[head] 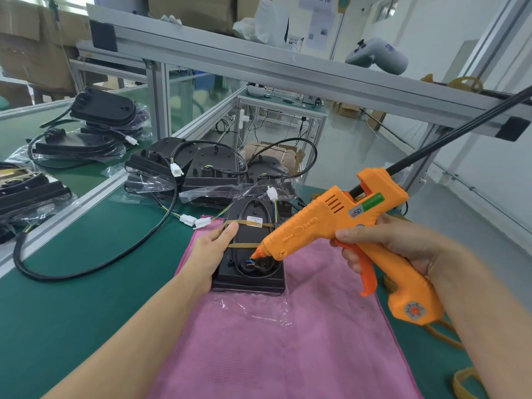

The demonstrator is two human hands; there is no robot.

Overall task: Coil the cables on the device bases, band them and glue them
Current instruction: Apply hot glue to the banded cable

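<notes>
aluminium frame shelf [259, 61] over green workbench [72, 298], white walls [446, 30]

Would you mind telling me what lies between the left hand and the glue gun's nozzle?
In the head view, only the banded device base lies between the left hand and the nozzle.

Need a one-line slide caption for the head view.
Left hand steadies a banded black device base on a pink cloth while the right hand aims an orange glue gun at its wiring.
</notes>
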